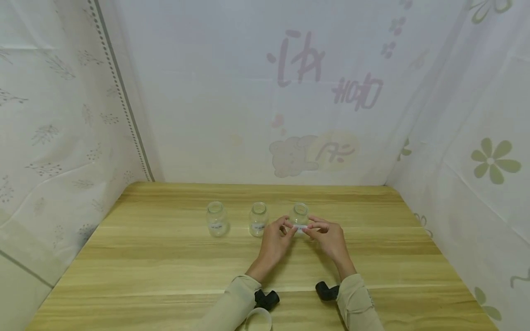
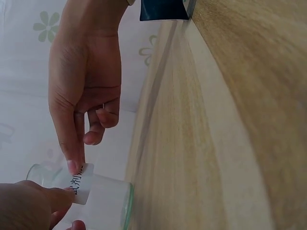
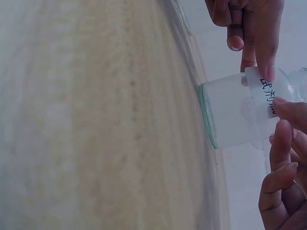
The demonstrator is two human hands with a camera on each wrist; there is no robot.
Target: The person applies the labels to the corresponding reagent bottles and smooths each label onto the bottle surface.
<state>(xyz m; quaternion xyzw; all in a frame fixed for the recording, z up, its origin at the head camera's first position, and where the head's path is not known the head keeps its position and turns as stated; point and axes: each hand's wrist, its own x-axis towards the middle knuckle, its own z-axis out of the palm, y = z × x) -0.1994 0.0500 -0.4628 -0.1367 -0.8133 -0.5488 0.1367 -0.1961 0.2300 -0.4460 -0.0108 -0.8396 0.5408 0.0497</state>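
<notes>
A clear glass jar (image 1: 300,214) stands upright and uncapped at the right end of a row. A white label (image 1: 300,228) with dark handwritten characters lies across its front. My left hand (image 1: 275,240) pinches the label's left end between thumb and finger. Its right end is pinched by my right hand (image 1: 330,236), thumb on the printed face. From the right wrist, the label (image 3: 261,92) spans the jar's side (image 3: 228,110), both thumbs on it. Whether the whole label sticks to the glass, I cannot tell.
To the left stand a middle jar (image 1: 258,216) and a far left jar (image 1: 216,216), both upright, uncapped and labelled. A round, pale translucent thing (image 1: 258,311) sits at the near edge by the left sleeve. Cloth walls (image 1: 207,115) enclose the wooden table (image 1: 165,266).
</notes>
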